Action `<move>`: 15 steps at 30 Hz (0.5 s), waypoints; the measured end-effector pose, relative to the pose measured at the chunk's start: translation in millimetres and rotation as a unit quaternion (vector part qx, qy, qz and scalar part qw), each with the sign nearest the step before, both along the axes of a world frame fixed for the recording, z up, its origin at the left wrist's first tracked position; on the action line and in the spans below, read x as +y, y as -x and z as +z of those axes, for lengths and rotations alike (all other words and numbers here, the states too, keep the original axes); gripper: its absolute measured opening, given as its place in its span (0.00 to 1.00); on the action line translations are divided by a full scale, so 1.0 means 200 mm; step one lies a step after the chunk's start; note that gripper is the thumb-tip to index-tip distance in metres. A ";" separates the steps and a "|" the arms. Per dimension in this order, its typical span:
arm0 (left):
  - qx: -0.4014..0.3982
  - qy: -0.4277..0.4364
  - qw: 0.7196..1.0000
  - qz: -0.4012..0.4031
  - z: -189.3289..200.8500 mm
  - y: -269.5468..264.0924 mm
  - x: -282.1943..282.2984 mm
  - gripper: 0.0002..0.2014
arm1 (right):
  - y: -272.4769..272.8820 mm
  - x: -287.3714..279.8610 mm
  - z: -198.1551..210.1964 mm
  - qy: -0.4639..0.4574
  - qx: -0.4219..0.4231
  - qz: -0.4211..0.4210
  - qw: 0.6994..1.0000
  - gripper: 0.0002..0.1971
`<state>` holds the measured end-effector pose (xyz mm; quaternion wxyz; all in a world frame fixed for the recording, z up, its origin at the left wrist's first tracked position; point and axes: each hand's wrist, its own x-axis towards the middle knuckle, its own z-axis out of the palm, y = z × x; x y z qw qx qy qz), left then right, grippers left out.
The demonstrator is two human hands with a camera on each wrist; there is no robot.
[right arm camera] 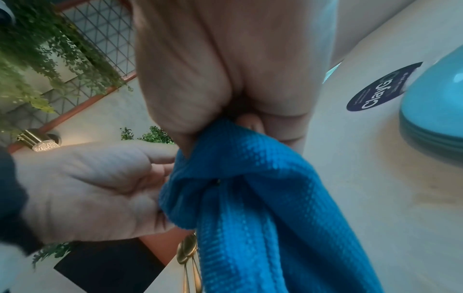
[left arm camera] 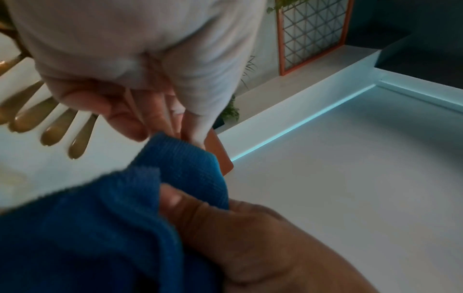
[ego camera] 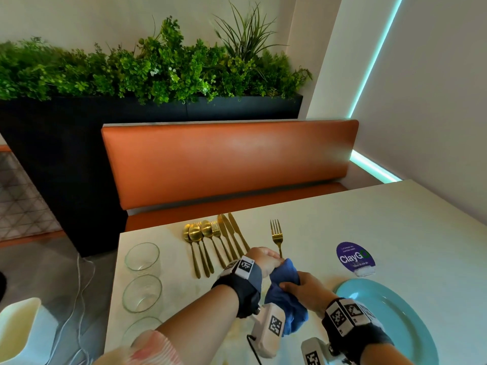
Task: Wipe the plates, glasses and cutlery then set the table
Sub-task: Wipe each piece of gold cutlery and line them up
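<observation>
From the head view, the left hand (ego camera: 263, 258) pinches the handle of a gold metal fork (ego camera: 276, 237) whose tines point away over the pale table (ego camera: 369, 212), while the right hand (ego camera: 303, 288) grips a blue woven cloth (ego camera: 286, 291) wrapped round that handle. Gold spoons, forks and knives (ego camera: 213, 241) lie just left; three clear glasses (ego camera: 142, 256) stand further left; a turquoise plate (ego camera: 395, 317) sits right.

The left wrist view shows the right hand's thumb (left arm camera: 180, 200) pressing the cloth.

The right wrist view shows fingers curled round the cloth.
</observation>
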<state>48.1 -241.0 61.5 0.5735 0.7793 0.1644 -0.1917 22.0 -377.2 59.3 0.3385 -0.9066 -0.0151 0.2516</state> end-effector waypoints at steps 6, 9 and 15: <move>0.049 0.067 0.996 0.034 -0.10 -0.26 0.00 0.16 | -0.24 0.00 -0.08 -0.014 0.032 0.026 0.999 0.13; 0.053 0.037 0.995 0.081 -0.18 -0.39 0.00 0.17 | -0.36 0.01 -0.12 0.004 0.042 0.047 0.998 0.14; 0.093 0.001 0.977 0.193 -0.26 -0.64 0.10 0.22 | -0.50 -0.04 -0.17 0.081 0.048 0.091 0.991 0.08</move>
